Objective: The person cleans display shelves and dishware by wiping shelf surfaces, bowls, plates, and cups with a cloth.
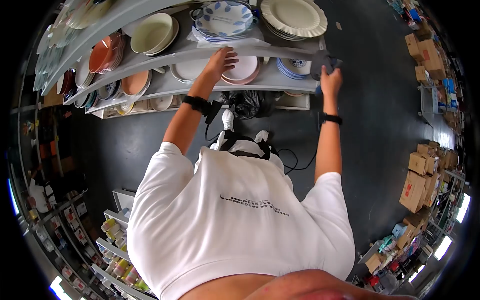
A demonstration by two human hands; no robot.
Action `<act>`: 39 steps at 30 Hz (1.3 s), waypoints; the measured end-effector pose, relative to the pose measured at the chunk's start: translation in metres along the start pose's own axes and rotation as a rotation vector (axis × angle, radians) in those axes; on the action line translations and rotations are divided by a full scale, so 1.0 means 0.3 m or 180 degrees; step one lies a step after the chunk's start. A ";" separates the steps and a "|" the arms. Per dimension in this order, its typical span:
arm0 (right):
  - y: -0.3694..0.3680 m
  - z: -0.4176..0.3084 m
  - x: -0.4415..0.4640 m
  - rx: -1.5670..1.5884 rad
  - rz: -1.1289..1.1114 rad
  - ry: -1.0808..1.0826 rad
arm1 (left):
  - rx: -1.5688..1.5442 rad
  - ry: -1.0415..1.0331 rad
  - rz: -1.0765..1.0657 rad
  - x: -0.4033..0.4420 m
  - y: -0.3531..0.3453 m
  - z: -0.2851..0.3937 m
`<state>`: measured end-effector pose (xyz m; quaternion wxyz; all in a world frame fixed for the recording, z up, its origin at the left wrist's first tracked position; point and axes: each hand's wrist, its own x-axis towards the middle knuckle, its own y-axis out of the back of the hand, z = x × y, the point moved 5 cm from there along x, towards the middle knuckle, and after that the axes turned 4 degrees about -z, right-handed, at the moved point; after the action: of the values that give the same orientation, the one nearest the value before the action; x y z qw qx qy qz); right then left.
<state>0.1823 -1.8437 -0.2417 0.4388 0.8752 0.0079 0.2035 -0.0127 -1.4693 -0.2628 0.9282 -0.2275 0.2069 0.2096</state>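
Note:
My left hand [222, 63] is at the front edge of the upper shelf, fingers stretched out and holding nothing. Just beyond it, a stack of white plates with blue leaf patterns [223, 20] sits on plastic wrap. Closed around a dark grey cloth [320, 62], my right hand [331, 81] is at the shelf's right end. Cream plates with a ruffled rim [294, 16] are stacked above that hand. On the lower shelf, a white and pink plate [243, 70] lies below my left fingers, and blue-rimmed plates [294, 69] stand left of my right hand.
The grey shelf unit [170, 64] also carries a pale green bowl [152, 34] and terracotta-coloured bowls [106, 53]. A black plastic bag [246, 104] is under the lower shelf. Cardboard boxes [414, 191] line the right side; a black cable [300, 169] hangs near my legs.

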 end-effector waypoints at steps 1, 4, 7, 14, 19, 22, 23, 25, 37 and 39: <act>-0.072 -0.063 0.019 -0.0059 -0.0171 0.0029 | -0.0075 0.0136 0.0064 -0.002 0.049 0.017; -0.331 -0.252 0.006 0.0114 -0.0832 0.0207 | 0.0073 -0.0065 0.0658 -0.013 0.207 0.097; -0.420 -0.468 -0.079 -0.0446 -0.0900 0.0401 | 0.0403 -0.0579 0.1047 -0.002 0.310 0.195; -0.351 -0.466 -0.062 -0.0587 -0.1429 0.0240 | 0.1052 -0.0825 0.0936 0.097 0.340 0.235; -0.284 -0.290 0.074 -0.1066 -0.1405 -0.0556 | 0.1090 -0.0602 0.0672 0.142 0.331 0.244; -0.324 -0.325 0.067 -0.1056 -0.1369 -0.0842 | 0.1108 -0.0559 0.0293 0.162 0.337 0.246; -0.328 -0.334 0.060 -0.0981 -0.1316 -0.1022 | 0.1011 -0.0711 0.0209 0.163 0.333 0.251; -0.395 -0.305 0.026 -0.0467 -0.1013 -0.1022 | 0.1091 -0.0649 0.0088 0.163 0.342 0.260; -0.317 -0.311 0.031 -0.0887 -0.0990 -0.0975 | 0.1304 -0.1304 0.0178 0.231 0.383 0.216; -0.330 -0.355 0.016 -0.0922 -0.1017 -0.1097 | 0.1497 -0.1255 0.0367 0.229 0.387 0.212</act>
<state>0.1643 -1.7005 -0.2598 0.5808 0.8127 0.0419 -0.0212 0.0063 -1.3230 -0.2831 0.9642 0.0506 0.0783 0.2484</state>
